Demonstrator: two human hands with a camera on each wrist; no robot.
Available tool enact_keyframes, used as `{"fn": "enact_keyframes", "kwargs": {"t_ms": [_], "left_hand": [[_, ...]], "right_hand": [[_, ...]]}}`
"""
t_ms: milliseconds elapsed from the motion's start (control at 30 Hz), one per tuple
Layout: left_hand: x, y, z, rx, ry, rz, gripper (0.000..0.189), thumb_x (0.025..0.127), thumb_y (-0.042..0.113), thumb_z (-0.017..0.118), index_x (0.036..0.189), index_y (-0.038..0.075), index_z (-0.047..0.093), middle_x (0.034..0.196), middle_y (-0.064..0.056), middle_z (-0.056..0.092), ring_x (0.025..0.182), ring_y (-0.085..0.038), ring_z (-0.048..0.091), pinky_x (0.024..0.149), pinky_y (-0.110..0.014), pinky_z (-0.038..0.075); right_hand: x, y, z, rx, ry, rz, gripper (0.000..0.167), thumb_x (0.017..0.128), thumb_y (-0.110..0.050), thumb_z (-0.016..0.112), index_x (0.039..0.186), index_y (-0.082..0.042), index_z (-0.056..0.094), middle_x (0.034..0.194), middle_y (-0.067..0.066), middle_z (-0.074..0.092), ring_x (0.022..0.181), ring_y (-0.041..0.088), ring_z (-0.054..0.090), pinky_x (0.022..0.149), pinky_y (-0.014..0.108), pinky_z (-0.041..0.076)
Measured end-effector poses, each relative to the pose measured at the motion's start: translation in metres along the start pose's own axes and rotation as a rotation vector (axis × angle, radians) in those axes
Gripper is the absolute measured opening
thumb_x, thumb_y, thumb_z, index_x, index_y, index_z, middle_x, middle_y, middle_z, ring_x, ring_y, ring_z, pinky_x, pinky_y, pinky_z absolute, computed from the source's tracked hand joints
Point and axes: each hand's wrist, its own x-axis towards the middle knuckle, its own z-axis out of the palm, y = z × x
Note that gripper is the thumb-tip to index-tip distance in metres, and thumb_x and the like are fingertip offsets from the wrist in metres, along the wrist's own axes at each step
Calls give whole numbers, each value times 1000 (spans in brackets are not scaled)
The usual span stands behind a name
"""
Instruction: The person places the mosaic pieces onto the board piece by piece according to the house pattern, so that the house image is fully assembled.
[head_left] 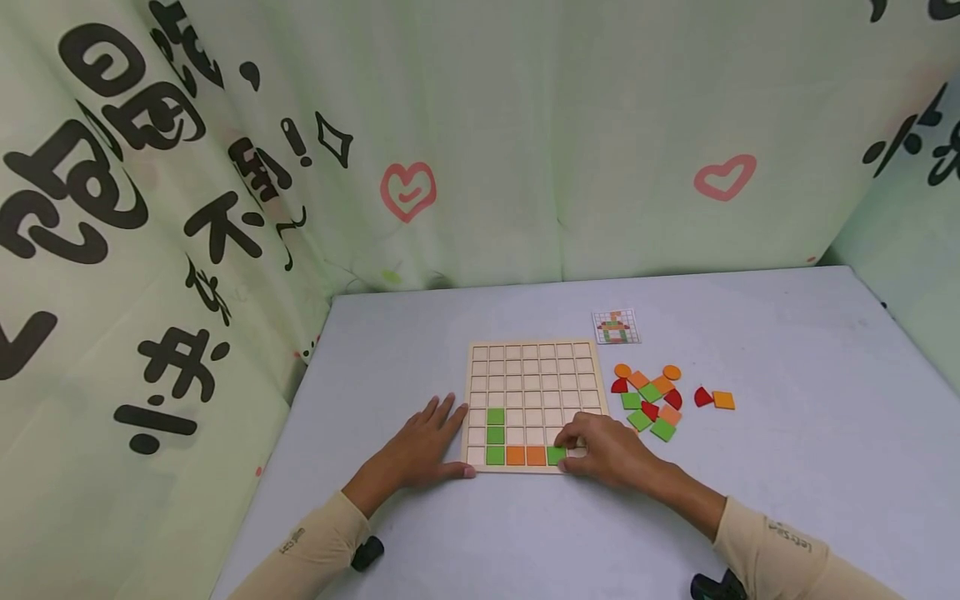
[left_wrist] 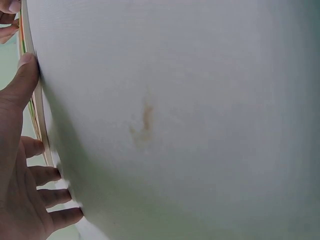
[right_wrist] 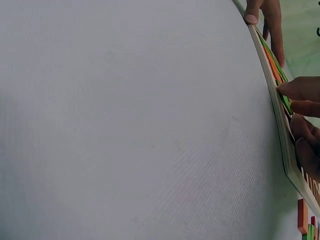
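Note:
A wooden grid board lies flat on the table. Several green square tiles form a column near its left side, and two orange square tiles continue along the bottom row. Beside these, my right hand pinches a green square tile with thumb and index finger, right at its bottom-row cell; the other fingers curl over the board. My left hand is spread at the board's left edge. In the left wrist view its thumb touches the frame near the corner.
Loose green, orange and red pieces lie in a pile right of the board. A red quarter-circle and an orange square sit farther right. Behind them is a small pattern card. A curtain hangs along the table's back edge.

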Motion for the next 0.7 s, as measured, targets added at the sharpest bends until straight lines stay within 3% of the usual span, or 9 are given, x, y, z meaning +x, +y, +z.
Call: {"fn": "enact_keyframes", "kwargs": {"t_ms": [233,367,467,600,700], "left_hand": [[-1,0,0,10,-2,2,101,86,75,57,160,14,25,167,-15,22,153,-40,22,117,-55,33],[-2,2,-3,-5,-6,3,100,86,73,59,160,14,26,167,-15,22,153,-40,22,117,-55,33],[-3,3,-4,-15,-7,3,99,87,71,60,160,13,27,166,-16,23,153,-41,22,117,-55,33],[-3,3,-5,-13,-6,2,98,87,71,60,160,13,27,166,-16,23,152,-41,22,117,-55,34],[-3,3,-5,-13,-5,3,99,87,71,60,160,13,27,166,-16,23,152,-41,22,116,-56,34]], "right_hand": [[0,3,-2,-19,-3,-29,28,78,-24,87,101,-15,76,87,-11,65,81,6,57,68,23,49],[-3,11,-7,38,-27,-89,30,82,-26,83,108,-15,74,92,-11,66,85,7,57,72,22,50],[-8,20,-14,103,-42,-99,29,86,-28,80,111,-15,73,95,-11,66,79,7,56,67,21,49],[-16,35,-25,135,-28,-43,27,90,-28,76,114,-16,72,94,-11,64,67,7,53,59,20,47],[-23,46,-35,121,10,14,27,90,-25,76,114,-15,72,93,-10,65,68,8,54,60,20,48]]}}
